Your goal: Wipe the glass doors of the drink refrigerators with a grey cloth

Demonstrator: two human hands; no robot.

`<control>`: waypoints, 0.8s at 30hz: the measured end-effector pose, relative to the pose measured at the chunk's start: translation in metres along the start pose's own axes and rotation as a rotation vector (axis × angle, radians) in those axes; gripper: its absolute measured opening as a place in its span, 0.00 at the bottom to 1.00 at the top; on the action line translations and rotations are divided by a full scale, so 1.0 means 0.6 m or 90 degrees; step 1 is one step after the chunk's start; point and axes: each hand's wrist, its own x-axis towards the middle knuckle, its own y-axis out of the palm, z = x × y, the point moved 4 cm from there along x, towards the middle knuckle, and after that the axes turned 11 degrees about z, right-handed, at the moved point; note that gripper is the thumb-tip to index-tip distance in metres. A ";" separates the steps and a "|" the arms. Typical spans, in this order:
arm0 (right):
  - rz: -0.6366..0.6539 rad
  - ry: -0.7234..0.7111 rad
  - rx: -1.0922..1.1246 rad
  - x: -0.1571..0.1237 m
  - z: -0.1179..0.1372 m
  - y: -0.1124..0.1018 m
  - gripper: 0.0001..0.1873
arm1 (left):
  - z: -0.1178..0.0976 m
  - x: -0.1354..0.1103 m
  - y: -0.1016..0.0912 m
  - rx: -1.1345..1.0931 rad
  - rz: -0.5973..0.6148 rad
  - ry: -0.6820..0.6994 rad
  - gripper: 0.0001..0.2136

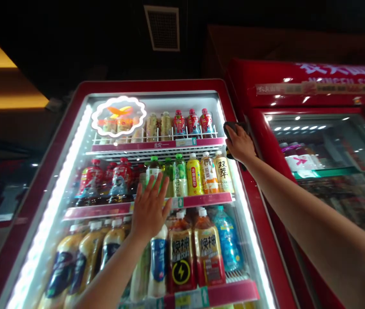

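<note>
My left hand is stretched out, fingers spread, at the glass door of a lit drinks fridge, in front of the middle shelf. Higher up, my right hand reaches the right side of the red door frame. It presses a dark cloth against that frame; part of the cloth is hidden under the palm and fingers. Behind the glass stand several drink bottles, among them a yellow-labelled bottle and a blue bottle.
A second red fridge stands close on the right, with more bottles on its shelves. A white cloud-shaped sticker is on the upper left of the glass. A vent is in the dark ceiling above.
</note>
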 end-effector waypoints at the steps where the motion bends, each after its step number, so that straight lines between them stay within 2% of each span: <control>1: -0.008 0.033 0.003 0.017 0.012 0.002 0.30 | -0.001 -0.001 0.002 0.000 0.000 -0.003 0.33; 3: -0.021 0.056 0.017 0.039 0.041 0.007 0.30 | -0.003 -0.003 0.003 -0.003 0.000 -0.005 0.33; 5: -0.026 0.013 0.032 0.040 0.065 0.011 0.29 | -0.004 -0.003 0.002 -0.011 0.000 -0.005 0.33; 8: 0.008 -0.168 0.044 0.007 0.073 0.014 0.28 | -0.003 -0.003 0.000 -0.021 -0.003 -0.005 0.33; 10: 0.034 -0.281 0.046 -0.017 0.052 0.010 0.27 | -0.003 -0.003 -0.001 -0.021 -0.013 -0.003 0.33; 11: 0.037 -0.307 0.047 -0.023 0.037 0.007 0.26 | -0.004 -0.003 -0.002 -0.019 -0.020 -0.001 0.32; 12: 0.033 -0.309 0.047 -0.023 0.022 0.004 0.26 | -0.004 -0.003 -0.003 -0.015 -0.026 0.001 0.32; 14: 0.011 -0.254 0.047 -0.005 0.003 -0.001 0.26 | -0.004 -0.003 -0.004 -0.007 -0.033 0.008 0.31; 16: -0.016 -0.168 0.044 0.026 0.012 0.001 0.27 | -0.004 -0.003 -0.005 0.002 -0.033 0.015 0.31; 18: -0.043 -0.098 0.043 0.052 0.055 0.010 0.28 | -0.003 -0.003 -0.005 0.009 -0.029 0.019 0.31; 20: -0.065 -0.080 0.052 0.058 0.119 0.020 0.28 | -0.002 -0.003 -0.004 0.012 -0.023 0.018 0.32; 22: -0.055 -0.148 0.058 0.042 0.185 0.030 0.28 | 0.000 -0.003 -0.003 0.013 -0.019 0.019 0.32; 24: -0.013 -0.265 0.055 0.013 0.226 0.035 0.29 | 0.001 -0.002 -0.003 0.015 -0.014 0.023 0.31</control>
